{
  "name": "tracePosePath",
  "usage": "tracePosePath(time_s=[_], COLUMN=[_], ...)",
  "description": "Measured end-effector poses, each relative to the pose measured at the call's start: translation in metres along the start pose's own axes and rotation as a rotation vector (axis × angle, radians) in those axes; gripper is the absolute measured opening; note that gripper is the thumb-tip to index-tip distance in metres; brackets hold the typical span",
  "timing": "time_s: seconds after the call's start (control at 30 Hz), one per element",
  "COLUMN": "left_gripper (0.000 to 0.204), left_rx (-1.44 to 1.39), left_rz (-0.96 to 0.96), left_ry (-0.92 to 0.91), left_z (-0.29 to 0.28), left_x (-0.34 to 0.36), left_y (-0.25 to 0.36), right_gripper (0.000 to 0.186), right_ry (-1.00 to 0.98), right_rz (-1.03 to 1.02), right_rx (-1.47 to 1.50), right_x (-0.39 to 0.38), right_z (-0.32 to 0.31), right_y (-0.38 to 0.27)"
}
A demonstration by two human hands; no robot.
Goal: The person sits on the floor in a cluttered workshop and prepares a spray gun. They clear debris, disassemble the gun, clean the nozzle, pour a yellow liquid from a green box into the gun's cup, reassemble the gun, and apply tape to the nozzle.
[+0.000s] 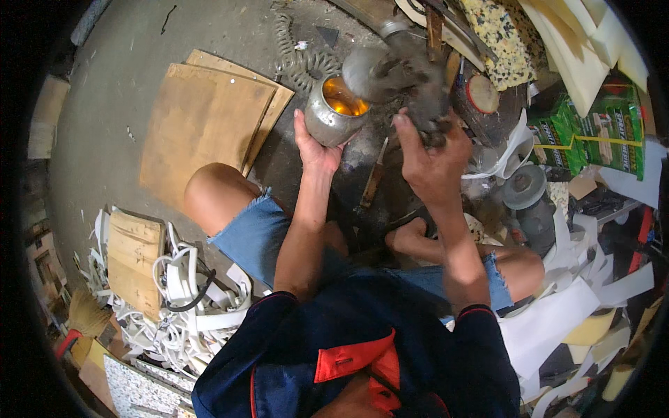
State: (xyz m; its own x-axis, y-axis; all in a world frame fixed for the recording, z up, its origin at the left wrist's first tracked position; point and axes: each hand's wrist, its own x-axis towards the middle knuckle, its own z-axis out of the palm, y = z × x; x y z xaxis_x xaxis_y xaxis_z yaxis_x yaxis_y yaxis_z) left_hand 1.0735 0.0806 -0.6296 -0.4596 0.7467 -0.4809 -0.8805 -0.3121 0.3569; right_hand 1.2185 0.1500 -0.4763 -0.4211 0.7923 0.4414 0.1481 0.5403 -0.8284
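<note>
My left hand [319,150] is wrapped round a dull metal cup [324,120], its open mouth tilted up and to the right. Amber, glossy colour shows inside the cup. In my right hand [435,164] is a dark, grimy spray gun [421,87], blurred by motion. A round grey lid [364,73] at the gun's left side is close to the cup's mouth; whether they touch I cannot tell. Between my hands, a narrow tool with a worn wooden handle [371,184] lies on the floor.
Plywood boards [202,118] lie at the left, with a coiled hose [300,63] beyond the cup. White foam strips [202,324] pile up at lower left, with more scraps [550,324] at lower right. A lidded jar [527,202] and green packages [592,132] are at the right.
</note>
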Motion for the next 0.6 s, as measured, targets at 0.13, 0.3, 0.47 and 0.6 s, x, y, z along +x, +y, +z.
tracePosePath(time_s=[0.13, 0.3, 0.47, 0.6], left_gripper=[0.078, 0.079, 0.082, 0.077], left_rx=[0.007, -0.008, -0.021, 0.004], left_rz=[0.031, 0.051, 0.140, 0.329], left_ry=[0.004, 0.048, 0.152, 0.294], left_z=[-0.003, -0.008, -0.018, -0.020], left_x=[0.001, 0.006, 0.005, 0.003], left_y=[0.005, 0.009, 0.014, 0.029], right_gripper=[0.028, 0.026, 0.027, 0.030], right_ry=[0.028, 0.049, 0.216, 0.222], right_rz=[0.088, 0.186, 0.570, 0.919], right_rx=[0.151, 0.212, 0.709, 1.015], right_x=[0.002, 0.007, 0.003, -0.022], right_z=[0.010, 0.011, 0.000, 0.005], right_y=[0.012, 0.022, 0.068, 0.145])
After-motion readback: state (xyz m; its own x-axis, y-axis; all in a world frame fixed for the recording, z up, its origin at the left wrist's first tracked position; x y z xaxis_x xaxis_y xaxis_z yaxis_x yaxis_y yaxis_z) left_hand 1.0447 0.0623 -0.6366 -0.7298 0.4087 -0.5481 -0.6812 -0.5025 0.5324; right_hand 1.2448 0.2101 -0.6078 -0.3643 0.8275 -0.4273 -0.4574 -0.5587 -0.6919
